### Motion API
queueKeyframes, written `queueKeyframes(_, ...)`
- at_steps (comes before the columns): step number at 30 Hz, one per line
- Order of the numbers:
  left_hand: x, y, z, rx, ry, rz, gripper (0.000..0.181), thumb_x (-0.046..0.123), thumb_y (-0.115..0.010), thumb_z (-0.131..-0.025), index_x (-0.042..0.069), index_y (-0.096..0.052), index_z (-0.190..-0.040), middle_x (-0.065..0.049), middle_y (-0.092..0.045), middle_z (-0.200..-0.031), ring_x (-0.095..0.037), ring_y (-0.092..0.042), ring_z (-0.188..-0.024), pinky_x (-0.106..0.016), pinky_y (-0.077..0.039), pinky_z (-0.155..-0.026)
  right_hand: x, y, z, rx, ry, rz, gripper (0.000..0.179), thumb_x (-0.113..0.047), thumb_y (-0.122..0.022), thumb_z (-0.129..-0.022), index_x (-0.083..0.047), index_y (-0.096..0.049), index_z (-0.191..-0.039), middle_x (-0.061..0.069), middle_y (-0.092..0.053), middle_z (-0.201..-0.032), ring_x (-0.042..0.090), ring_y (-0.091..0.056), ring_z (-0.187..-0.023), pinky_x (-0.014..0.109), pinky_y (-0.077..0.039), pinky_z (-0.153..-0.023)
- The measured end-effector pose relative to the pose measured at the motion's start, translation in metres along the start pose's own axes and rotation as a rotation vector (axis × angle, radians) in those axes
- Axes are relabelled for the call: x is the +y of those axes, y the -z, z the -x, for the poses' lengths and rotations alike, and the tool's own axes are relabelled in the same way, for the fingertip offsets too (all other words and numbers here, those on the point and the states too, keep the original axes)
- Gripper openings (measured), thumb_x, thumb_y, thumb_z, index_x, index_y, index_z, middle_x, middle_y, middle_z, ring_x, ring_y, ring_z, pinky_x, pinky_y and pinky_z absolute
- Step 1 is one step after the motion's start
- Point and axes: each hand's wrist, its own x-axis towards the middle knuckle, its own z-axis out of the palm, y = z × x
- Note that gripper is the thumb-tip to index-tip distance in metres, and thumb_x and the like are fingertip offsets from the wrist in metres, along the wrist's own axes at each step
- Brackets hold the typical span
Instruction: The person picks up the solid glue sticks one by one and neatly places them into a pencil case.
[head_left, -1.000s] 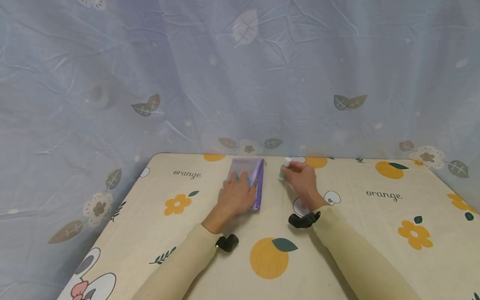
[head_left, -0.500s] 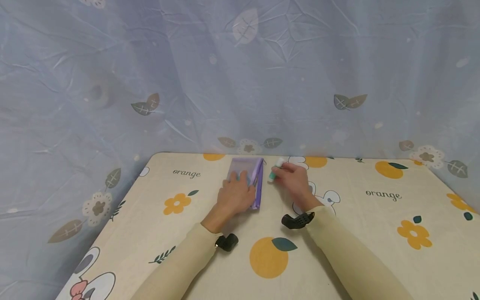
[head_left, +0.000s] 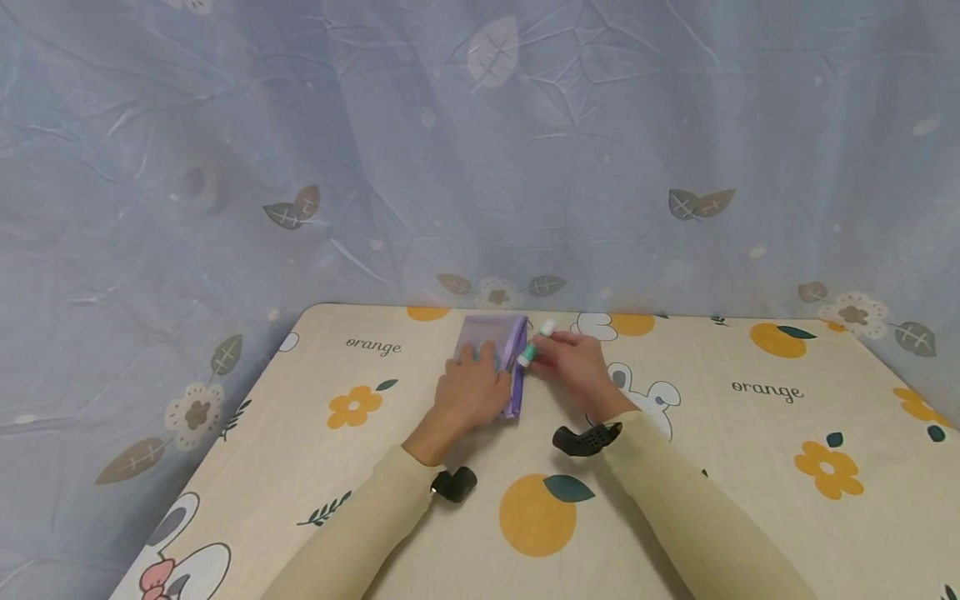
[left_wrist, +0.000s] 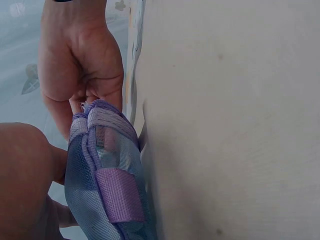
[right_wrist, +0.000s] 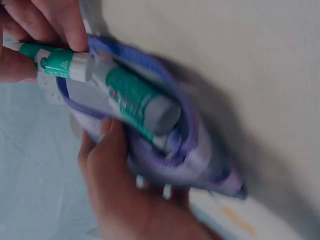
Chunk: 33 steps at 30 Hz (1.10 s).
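A purple mesh zip pouch lies on the table with its open side toward the right. My left hand holds it from above, the thumb at the rim of the opening and the other fingers on the mesh. Between thumb and fingers, my right hand pinches a small green-and-white glue stick, tilted, with its white end at the mouth of the pouch. Inside the pouch lies a larger green glue stick. Another green item under it is mostly hidden. In the left wrist view, the pouch's purple tab faces the camera.
The table wears a cream cloth printed with oranges, flowers and rabbits. Behind its far edge hangs a blue-grey patterned curtain. A black wrist device sits on each forearm.
My right hand has moved left with the glue stick, from apart from the pouch to its opening, and the stick has tilted further. The left hand and pouch have stayed in place.
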Motion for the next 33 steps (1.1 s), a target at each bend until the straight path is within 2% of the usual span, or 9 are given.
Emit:
queueKeyframes(4, 0.001, 0.0, 0.0, 0.0, 0.001, -0.002, 0.058, 0.037, -0.046, -0.108, 0.009, -0.042, -0.158, -0.026, -0.048, -0.151, -0.052, -0.057, -0.125, -0.063, -0.052, -0.099, 0.004, -0.005, -0.001, -0.074, -0.05, -0.085, 0.043, -0.012, -0.064, -0.105, 0.012, -0.06, -0.14, 0.015, -0.076, -0.115, 0.013, -0.076, -0.099, 0.031, -0.061, -0.093)
queueKeyframes(8, 0.002, 0.0, 0.0, -0.003, 0.004, 0.0, 0.058, 0.038, -0.046, -0.108, 0.009, -0.041, -0.159, -0.025, -0.048, -0.151, -0.051, -0.057, -0.125, -0.063, -0.052, -0.099, 0.005, -0.01, 0.0, -0.084, -0.055, -0.092, 0.043, -0.01, -0.065, -0.105, 0.015, -0.06, -0.139, 0.011, -0.078, -0.104, 0.013, -0.076, -0.095, 0.03, -0.062, -0.09)
queueKeyframes(18, 0.002, 0.0, 0.0, -0.003, -0.003, 0.003, 0.058, 0.037, -0.046, -0.108, 0.009, -0.042, -0.158, -0.025, -0.049, -0.147, -0.051, -0.057, -0.122, -0.062, -0.052, -0.099, 0.006, -0.01, 0.0, -0.081, -0.062, -0.086, 0.041, -0.011, -0.063, -0.106, 0.015, -0.061, -0.138, 0.013, -0.078, -0.107, 0.012, -0.077, -0.096, 0.032, -0.061, -0.093)
queueKeyframes(25, 0.003, 0.0, 0.0, 0.003, -0.001, 0.005, 0.058, 0.037, -0.047, -0.108, 0.009, -0.043, -0.158, -0.026, -0.049, -0.147, -0.05, -0.057, -0.122, -0.062, -0.052, -0.098, 0.007, -0.015, -0.002, -0.058, -0.081, -0.035, 0.041, -0.013, -0.068, -0.104, 0.01, -0.065, -0.137, 0.02, -0.078, -0.12, 0.013, -0.076, -0.097, 0.029, -0.062, -0.088)
queueKeyframes(29, 0.003, 0.0, 0.0, 0.008, -0.002, 0.01, 0.058, 0.037, -0.047, -0.107, 0.01, -0.043, -0.158, -0.026, -0.049, -0.148, -0.05, -0.056, -0.123, -0.062, -0.051, -0.098, 0.005, -0.022, -0.002, -0.018, -0.072, 0.039, 0.039, -0.011, -0.071, -0.101, 0.008, -0.068, -0.135, 0.024, -0.076, -0.125, 0.012, -0.075, -0.094, 0.028, -0.063, -0.086)
queueKeyframes(33, 0.002, -0.001, 0.0, 0.015, -0.005, 0.011, 0.058, 0.038, -0.047, -0.107, 0.011, -0.043, -0.158, -0.026, -0.048, -0.148, -0.049, -0.055, -0.124, -0.061, -0.051, -0.098, 0.004, -0.029, -0.002, 0.027, -0.065, 0.136, 0.037, -0.013, -0.074, -0.099, 0.003, -0.071, -0.133, 0.023, -0.074, -0.13, 0.011, -0.074, -0.094, 0.028, -0.063, -0.088)
